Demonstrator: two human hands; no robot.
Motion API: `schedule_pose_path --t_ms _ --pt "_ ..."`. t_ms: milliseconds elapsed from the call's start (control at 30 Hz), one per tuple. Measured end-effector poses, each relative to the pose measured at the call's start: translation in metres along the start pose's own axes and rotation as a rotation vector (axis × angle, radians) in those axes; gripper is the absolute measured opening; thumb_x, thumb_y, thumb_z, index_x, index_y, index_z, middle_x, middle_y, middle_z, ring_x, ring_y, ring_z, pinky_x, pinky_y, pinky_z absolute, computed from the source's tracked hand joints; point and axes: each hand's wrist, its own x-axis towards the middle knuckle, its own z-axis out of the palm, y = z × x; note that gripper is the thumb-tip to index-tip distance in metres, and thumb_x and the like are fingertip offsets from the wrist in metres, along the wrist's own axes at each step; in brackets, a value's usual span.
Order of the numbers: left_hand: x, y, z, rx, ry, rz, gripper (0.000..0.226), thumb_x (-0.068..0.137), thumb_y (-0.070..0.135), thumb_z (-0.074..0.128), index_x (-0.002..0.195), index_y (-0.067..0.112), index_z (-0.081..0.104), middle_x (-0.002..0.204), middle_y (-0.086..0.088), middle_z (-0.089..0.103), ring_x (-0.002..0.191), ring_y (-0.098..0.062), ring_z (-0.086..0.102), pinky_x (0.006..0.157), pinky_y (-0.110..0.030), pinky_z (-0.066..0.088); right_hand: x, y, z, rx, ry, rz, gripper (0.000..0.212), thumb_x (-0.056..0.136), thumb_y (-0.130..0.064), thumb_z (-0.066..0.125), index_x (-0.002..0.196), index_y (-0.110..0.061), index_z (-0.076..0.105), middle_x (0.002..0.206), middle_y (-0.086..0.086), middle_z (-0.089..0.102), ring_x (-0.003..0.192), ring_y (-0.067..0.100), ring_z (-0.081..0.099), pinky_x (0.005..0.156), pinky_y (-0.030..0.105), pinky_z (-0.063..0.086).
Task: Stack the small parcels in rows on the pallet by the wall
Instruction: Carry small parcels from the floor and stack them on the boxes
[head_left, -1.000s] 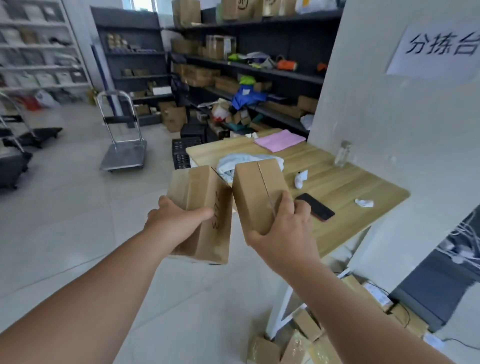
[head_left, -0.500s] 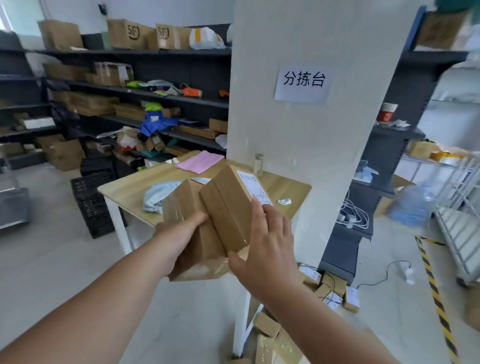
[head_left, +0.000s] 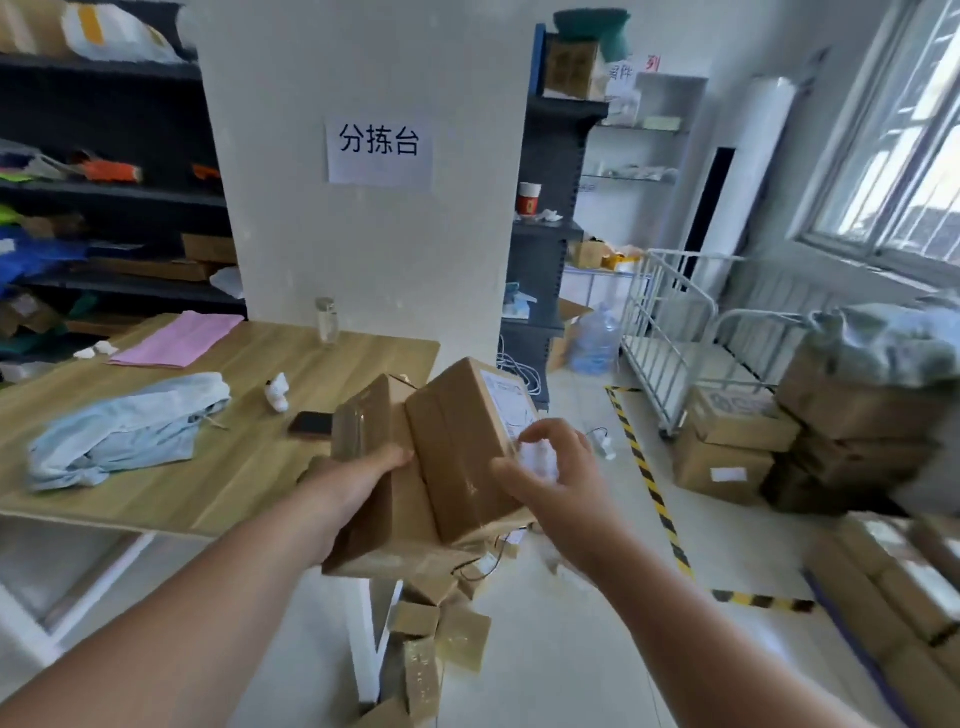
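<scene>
**Two small parcels in hand, at the corner of the sorting surface**

Item one: taped parcel (head_left: 363, 426), a small brown cardboard box glossy with clear tape, held upright. The left hand (head_left: 358, 480) grips it. The thumb lies across the near face, and the rest of the fingers are hidden behind the box.

Item two: labelled parcel (head_left: 457, 452), a small brown cardboard box with a white shipping label on its right side. It tilts against item one and touches it. The right hand (head_left: 550, 467) holds it, thumb on the front face and fingers (head_left: 545, 434) curled over the label. Blur softens the detail.

Location: both are in the air over the corner of the pale wooden surface (head_left: 249, 483), not yet stacked. The rows of brown boxes (head_left: 893, 587) low on the right sit on a blue-edged base, probably the pallet, though it is too blurred to confirm.

Handling: each is carried one-handed, so both are probably light. The card looks stiff and square-edged, good for stacking. The tape is likely slick, so hold across opposite faces near the middle, not at a corner. The contents are unknown, so set the boxes down flat.
</scene>
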Motion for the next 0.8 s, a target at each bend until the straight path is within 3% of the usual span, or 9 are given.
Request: schedule_pose_path --t_ms 67,100,200,267,367,533,633,800 --pt "-0.001 0.007 0.028 0.055 -0.051 0.024 0.101 0.039 0.069 0.079 0.122 0.015 0.056 0.105 -0.014 0.066 0.094 -0.034 0.064 0.085 -0.043 0.054 -0.005 0.013 -0.027 -0.048 0.011 0.051 0.042 0.083 -0.038 0.072 0.117 -0.034 0.049 0.132 -0.009 0.038 0.107 0.009 0.047 0.061 0.009 0.036" --pt "-0.003 0.011 0.043 0.071 -0.080 0.034 0.102 0.037 0.070 0.078 0.121 0.015 0.057 0.105 -0.014 0.066 0.093 -0.034 0.064 0.084 -0.043 0.054 -0.007 0.020 -0.041 -0.047 0.042 0.073 0.047 0.082 -0.038 0.073 0.121 -0.034 0.047 0.132 -0.010 0.038 0.107 0.008 0.046 0.062 0.010 0.036" --pt "-0.013 0.025 0.095 0.045 -0.175 0.039 0.078 0.061 0.064 0.076 0.116 0.011 0.060 0.100 -0.015 0.066 0.089 -0.032 0.063 0.073 -0.035 0.051 -0.009 0.045 -0.092 -0.044 0.217 0.142 0.058 0.078 -0.040 0.074 0.128 -0.035 0.047 0.134 -0.008 0.039 0.105 0.007 0.047 0.083 0.028 0.043" --pt "-0.018 0.032 0.134 0.014 -0.224 0.036 0.056 0.077 0.054 0.070 0.109 0.009 0.063 0.094 -0.014 0.066 0.083 -0.030 0.062 0.068 -0.033 0.049 -0.010 0.065 -0.132 -0.160 0.312 0.224 0.068 0.074 -0.048 0.074 0.134 -0.036 0.044 0.138 -0.005 0.038 0.116 0.015 0.046 0.096 0.041 0.045" --pt "-0.032 0.041 0.195 0.010 -0.288 0.028 0.041 0.086 0.049 0.064 0.094 0.009 0.065 0.082 -0.012 0.064 0.075 -0.027 0.060 0.065 -0.032 0.048 -0.012 0.098 -0.197 -0.295 0.400 0.331 0.080 0.068 -0.059 0.071 0.138 -0.036 0.041 0.144 -0.004 0.034 0.122 0.023 0.045 0.095 0.051 0.049" --pt "-0.047 0.053 0.298 -0.016 -0.385 0.051 0.031 0.090 0.044 0.060 0.082 0.013 0.060 0.075 -0.011 0.058 0.070 -0.027 0.055 0.062 -0.033 0.043 -0.018 0.149 -0.288 -0.358 0.480 0.405 0.082 0.071 -0.057 0.068 0.143 -0.033 0.038 0.148 -0.001 0.032 0.126 0.026 0.040 0.097 0.051 0.047" --pt "-0.048 0.059 0.352 -0.017 -0.439 -0.003 0.036 0.082 0.048 0.064 0.085 0.012 0.065 0.076 -0.013 0.061 0.072 -0.030 0.060 0.070 -0.036 0.050 -0.021 0.172 -0.333 -0.361 0.507 0.427 0.081 0.073 -0.057 0.067 0.144 -0.032 0.037 0.148 0.000 0.033 0.127 0.026 0.040 0.098 0.049 0.046" --pt "-0.048 0.073 0.438 -0.060 -0.539 -0.029 0.071 0.052 0.056 0.072 0.111 0.017 0.068 0.103 -0.017 0.067 0.094 -0.037 0.065 0.091 -0.053 0.049 -0.028 0.205 -0.399 -0.330 0.557 0.458 0.082 0.073 -0.058 0.067 0.145 -0.033 0.036 0.146 -0.001 0.033 0.126 0.024 0.041 0.098 0.051 0.046"
